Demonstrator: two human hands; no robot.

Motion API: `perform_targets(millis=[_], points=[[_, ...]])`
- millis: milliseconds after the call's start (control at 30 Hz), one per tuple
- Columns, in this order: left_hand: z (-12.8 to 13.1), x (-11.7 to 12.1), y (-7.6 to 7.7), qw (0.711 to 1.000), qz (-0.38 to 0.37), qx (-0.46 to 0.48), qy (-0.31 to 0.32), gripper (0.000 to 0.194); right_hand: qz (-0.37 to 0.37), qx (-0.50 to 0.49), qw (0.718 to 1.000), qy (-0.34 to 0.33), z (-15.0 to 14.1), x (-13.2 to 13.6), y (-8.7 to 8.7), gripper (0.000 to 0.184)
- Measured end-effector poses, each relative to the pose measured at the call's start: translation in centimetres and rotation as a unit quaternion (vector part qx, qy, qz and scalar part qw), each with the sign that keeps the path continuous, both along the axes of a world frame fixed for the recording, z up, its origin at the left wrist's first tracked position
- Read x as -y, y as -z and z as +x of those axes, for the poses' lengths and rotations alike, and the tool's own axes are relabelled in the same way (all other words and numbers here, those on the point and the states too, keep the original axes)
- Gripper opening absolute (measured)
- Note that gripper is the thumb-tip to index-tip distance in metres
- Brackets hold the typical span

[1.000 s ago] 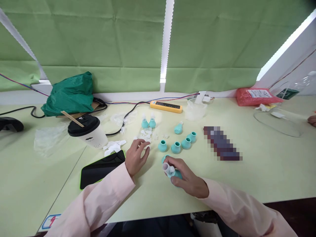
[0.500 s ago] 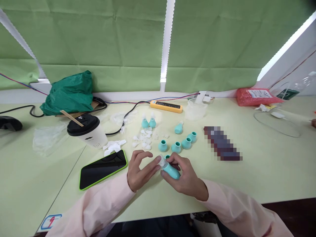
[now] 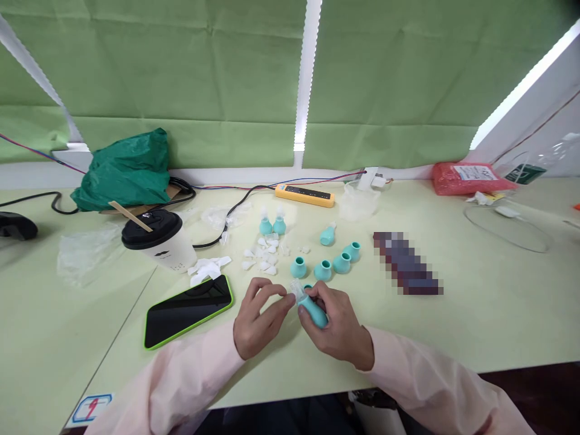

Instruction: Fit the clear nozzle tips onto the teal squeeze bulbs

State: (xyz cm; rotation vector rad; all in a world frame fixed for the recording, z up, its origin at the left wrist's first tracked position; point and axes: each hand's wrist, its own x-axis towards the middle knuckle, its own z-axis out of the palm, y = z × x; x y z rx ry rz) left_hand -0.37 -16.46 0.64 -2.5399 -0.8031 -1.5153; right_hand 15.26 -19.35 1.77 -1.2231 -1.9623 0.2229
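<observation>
My right hand (image 3: 334, 323) is wrapped round a teal rubber bulb (image 3: 313, 310) with a clear plastic tip (image 3: 297, 289) at its upper end. My left hand (image 3: 257, 316) pinches that clear tip between thumb and fingers. Both hands meet just above the pale green table (image 3: 475, 302), near its front edge. Behind them stand several open teal bulbs (image 3: 322, 270). Two more bulbs with tips (image 3: 272, 225) stand further back, and another (image 3: 327, 235) lies to their right. Small white pieces (image 3: 265, 254) are scattered between.
A phone with a green case (image 3: 188, 309) lies left of my hands. A lidded paper cup (image 3: 159, 241) stands behind it, with a green bag (image 3: 127, 172) and black cables at the back. A yellow power strip (image 3: 304, 195) and a red packet (image 3: 469, 176) lie far back.
My left hand left the white pieces and came back to the bulb in my right hand; it now pinches the clear tip. The right hand turned the bulb and rose slightly.
</observation>
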Motion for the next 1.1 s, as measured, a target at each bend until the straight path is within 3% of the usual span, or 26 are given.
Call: perform_targets(millis=[100, 200, 267, 333, 433, 500, 533, 633, 733, 800, 833, 900, 967, 1000, 1033, 1100], points=[[0.0, 0.0, -0.4, 0.991, -0.124, 0.02, 0.047, 0.02, 0.021, 0.017, 1.0, 0.01, 0.1, -0.1, 0.2, 0.008], [0.1, 0.2, -0.7, 0.976, -0.201, 0.042, 0.065, 0.013, 0.032, 0.022, 0.999, 0.011, 0.1, -0.2, 0.3, 0.008], [0.3, 0.4, -0.9, 0.954, -0.276, 0.085, 0.083, 0.007, 0.031, 0.016, 0.999, 0.01, 0.1, -0.2, 0.3, 0.009], [0.4, 0.5, -1.1, 0.894, -0.404, 0.149, 0.126, 0.005, 0.03, 0.009, 0.999, 0.009, 0.2, -0.2, 0.3, 0.01], [0.5, 0.0, -1.2, 0.729, -0.604, 0.235, 0.22, 0.014, 0.037, 0.001, 0.999, 0.014, 0.3, -0.3, 0.2, 0.011], [0.5, -0.5, -1.0, 0.625, -0.684, 0.263, 0.27, 0.016, 0.049, 0.001, 0.999, 0.023, 0.4, -0.4, 0.1, 0.012], [0.4, -0.7, -0.9, 0.587, -0.707, 0.272, 0.286, 0.017, 0.057, 0.003, 0.998, 0.027, 0.4, -0.4, 0.1, 0.012], [0.1, -1.2, -0.8, 0.519, -0.741, 0.28, 0.322, 0.018, 0.084, 0.021, 0.996, 0.024, 0.5, -0.5, -0.1, 0.012], [-0.3, -1.4, -1.1, 0.492, -0.748, 0.266, 0.358, 0.018, 0.114, 0.035, 0.993, 0.002, 0.6, -0.5, -0.3, 0.012], [-0.5, -1.6, -1.3, 0.521, -0.734, 0.246, 0.359, 0.019, 0.125, 0.019, 0.992, -0.014, 0.9, -0.6, -0.4, 0.013], [-0.6, -1.7, -1.3, 0.56, -0.719, 0.232, 0.342, 0.019, 0.125, 0.002, 0.992, -0.019, 1.1, -0.7, -0.5, 0.014], [-0.7, -2.2, -0.9, 0.685, -0.655, 0.182, 0.262, 0.018, 0.112, -0.042, 0.993, -0.019, 1.4, -0.8, -0.6, 0.017], [-0.7, -2.8, 0.1, 0.828, -0.534, 0.093, 0.142, 0.015, 0.095, -0.083, 0.992, -0.018, 1.7, -0.9, -0.7, 0.02], [-0.7, -3.2, 0.7, 0.883, -0.46, 0.041, 0.086, 0.014, 0.088, -0.099, 0.991, -0.019, 1.8, -0.9, -0.8, 0.021], [-0.8, -3.5, 1.5, 0.92, -0.389, -0.012, 0.042, 0.014, 0.083, -0.111, 0.99, -0.021, 1.9, -0.9, -0.8, 0.022], [-0.8, -4.2, 2.9, 0.951, -0.293, -0.097, -0.006, 0.017, 0.079, -0.128, 0.988, -0.031, 2.0, -0.9, -1.0, 0.023]])
